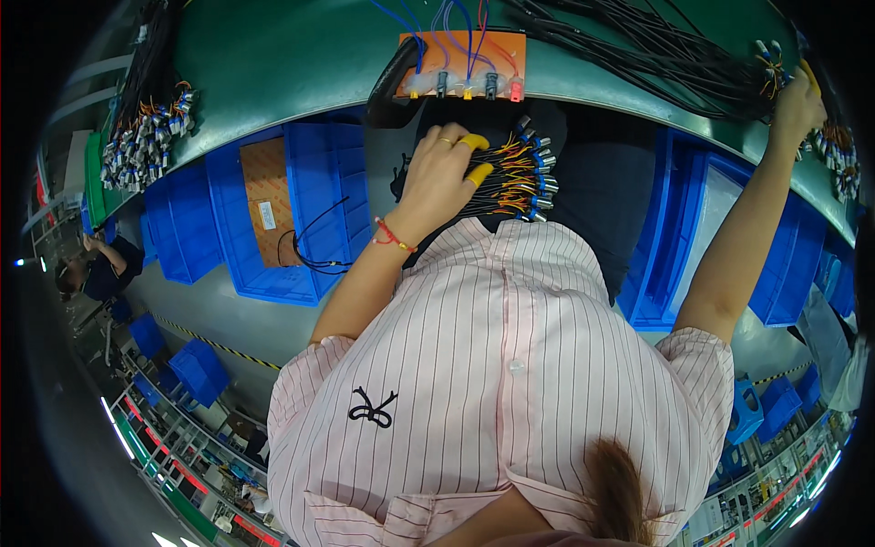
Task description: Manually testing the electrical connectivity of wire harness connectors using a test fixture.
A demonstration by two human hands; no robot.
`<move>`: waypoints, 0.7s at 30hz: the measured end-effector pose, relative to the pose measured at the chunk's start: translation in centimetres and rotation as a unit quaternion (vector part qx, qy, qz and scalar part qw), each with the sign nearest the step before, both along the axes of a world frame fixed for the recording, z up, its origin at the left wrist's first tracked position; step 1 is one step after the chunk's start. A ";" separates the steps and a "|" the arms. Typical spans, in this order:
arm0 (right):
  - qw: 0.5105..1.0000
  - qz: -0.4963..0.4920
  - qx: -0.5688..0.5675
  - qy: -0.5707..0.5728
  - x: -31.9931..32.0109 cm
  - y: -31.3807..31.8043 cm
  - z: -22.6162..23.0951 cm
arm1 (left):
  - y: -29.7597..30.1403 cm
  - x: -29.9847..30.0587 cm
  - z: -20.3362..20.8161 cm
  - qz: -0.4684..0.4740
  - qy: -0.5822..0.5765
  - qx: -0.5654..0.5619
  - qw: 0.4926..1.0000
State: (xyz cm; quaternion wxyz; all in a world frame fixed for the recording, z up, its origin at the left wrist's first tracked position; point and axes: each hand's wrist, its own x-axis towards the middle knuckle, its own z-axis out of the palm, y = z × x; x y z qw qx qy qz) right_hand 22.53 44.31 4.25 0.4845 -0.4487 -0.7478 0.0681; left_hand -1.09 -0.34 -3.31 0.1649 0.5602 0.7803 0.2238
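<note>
A thick bundle of black cables (474, 187) lies on my lap, its bared orange and yellow wires and silver connectors with blue collars pointing right. My left hand (437, 173) rests over the bundle and grips it, with yellow finger cots on thumb and forefinger. Stretched out to the far right, my right hand (799, 109) is at the cable ends by the table edge. It too wears a yellow finger cot; its fingers look closed around a cable, partly hidden. More black cables (638, 59) run along the table, ending in connectors (773, 68) beside this hand.
An orange test block (465, 59) with colored leads and sockets sits at the green table's (273, 64) front edge, beside a black handle-like part (392, 91). Another connector bunch (150, 137) hangs at left. Blue bins (342, 164) stand under the table. A person (109, 264) is at far left.
</note>
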 end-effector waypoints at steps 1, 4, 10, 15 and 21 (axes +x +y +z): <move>0.997 -0.038 0.060 -0.042 0.3 -0.8 -0.7 | 0.4 0.0 -0.6 -0.016 0.014 -0.002 1.000; 0.986 0.038 0.134 -0.089 -1.5 -8.1 1.7 | 0.8 -0.1 -0.9 -0.030 0.062 -0.047 0.997; 0.919 0.388 -0.010 -0.063 -4.6 -25.3 -2.1 | 0.3 -0.5 -0.7 -0.092 0.040 0.028 0.995; 0.817 0.492 -0.238 -0.185 -6.4 -31.8 -6.4 | -0.1 0.3 3.1 -0.039 -0.173 0.050 0.983; 0.685 0.383 -0.589 0.193 -0.7 -26.4 -4.6 | -1.9 -2.0 7.0 0.017 -0.232 0.057 0.971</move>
